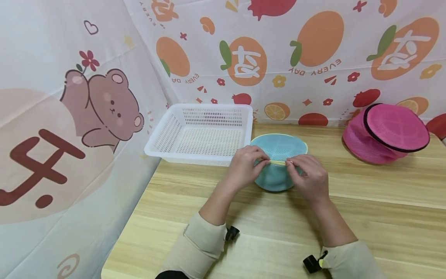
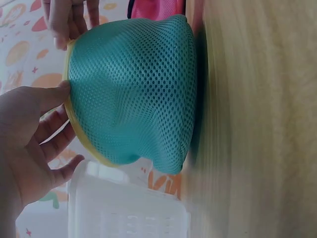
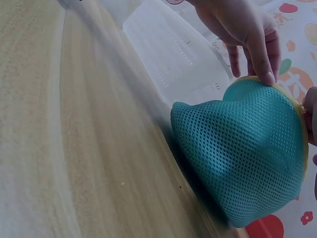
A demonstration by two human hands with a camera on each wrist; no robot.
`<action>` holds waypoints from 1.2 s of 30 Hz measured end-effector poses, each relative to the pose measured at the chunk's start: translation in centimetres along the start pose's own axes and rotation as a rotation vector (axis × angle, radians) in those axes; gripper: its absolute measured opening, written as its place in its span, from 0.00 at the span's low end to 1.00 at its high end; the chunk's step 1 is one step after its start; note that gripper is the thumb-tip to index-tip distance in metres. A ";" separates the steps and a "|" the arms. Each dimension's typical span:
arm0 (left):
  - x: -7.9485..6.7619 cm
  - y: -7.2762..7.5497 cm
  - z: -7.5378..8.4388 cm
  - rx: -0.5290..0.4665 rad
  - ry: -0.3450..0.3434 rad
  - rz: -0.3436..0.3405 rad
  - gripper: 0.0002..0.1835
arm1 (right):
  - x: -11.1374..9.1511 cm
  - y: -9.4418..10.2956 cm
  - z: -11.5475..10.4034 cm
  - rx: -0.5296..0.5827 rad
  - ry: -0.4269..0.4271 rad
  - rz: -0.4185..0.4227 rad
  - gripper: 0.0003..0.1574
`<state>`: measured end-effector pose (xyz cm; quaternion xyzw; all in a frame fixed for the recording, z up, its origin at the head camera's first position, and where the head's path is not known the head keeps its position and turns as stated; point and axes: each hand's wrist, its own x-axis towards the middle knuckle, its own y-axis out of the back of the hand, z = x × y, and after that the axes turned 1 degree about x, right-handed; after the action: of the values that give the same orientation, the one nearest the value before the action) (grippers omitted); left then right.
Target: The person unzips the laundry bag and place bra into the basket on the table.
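Note:
A teal mesh laundry bag (image 1: 280,145) with yellow trim stands on the table in front of me, its rounded body clearest in the left wrist view. My left hand (image 1: 245,164) pinches the yellow edge between thumb and fingers on the left side. On the right, my right hand (image 1: 310,174) pinches the same yellow strip a short way off, with a short stretch of it showing between the two hands. The mesh side (image 2: 133,94) sags in with soft folds.
A white slotted plastic basket (image 1: 209,139) stands to the back left, close to the bag. At the back right sits a pink mesh bag (image 1: 397,128) with black trim. A printed cloth (image 1: 278,93) hangs behind the wooden table (image 1: 376,217).

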<state>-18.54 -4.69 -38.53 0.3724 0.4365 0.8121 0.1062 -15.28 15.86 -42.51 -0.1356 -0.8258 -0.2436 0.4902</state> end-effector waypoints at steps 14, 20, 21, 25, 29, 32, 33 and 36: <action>-0.1 -0.9 1.6 0.022 -0.159 -0.020 0.03 | -0.6 -1.1 -0.6 0.054 0.001 -0.032 0.05; -0.2 -1.1 1.8 0.079 -0.129 -0.055 0.03 | -0.7 -1.1 -0.9 0.028 -0.012 -0.040 0.07; -0.2 -1.0 1.7 0.080 -0.126 -0.054 0.03 | -0.6 -1.1 -1.0 0.020 -0.016 -0.039 0.07; -0.2 -0.7 1.3 0.077 -0.126 -0.038 0.02 | -0.5 -0.8 -1.2 -0.005 -0.035 -0.041 0.06; -0.2 -0.3 1.0 0.060 -0.113 -0.027 0.02 | -0.3 -0.6 -1.3 -0.028 -0.063 -0.040 0.05; -0.2 0.0 0.6 0.048 -0.092 -0.025 0.02 | -0.2 -0.3 -1.2 -0.043 -0.075 -0.035 0.06; -0.2 0.0 0.5 0.046 -0.082 -0.023 0.02 | -0.2 -0.3 -1.2 -0.045 -0.074 -0.032 0.06; -0.3 0.3 0.2 0.037 -0.057 -0.017 0.02 | -0.1 0.0 -1.1 -0.052 -0.081 -0.018 0.06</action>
<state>-18.16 -4.91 -38.33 0.3935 0.4515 0.7920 0.1184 -14.44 15.27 -42.14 -0.1505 -0.8395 -0.2635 0.4507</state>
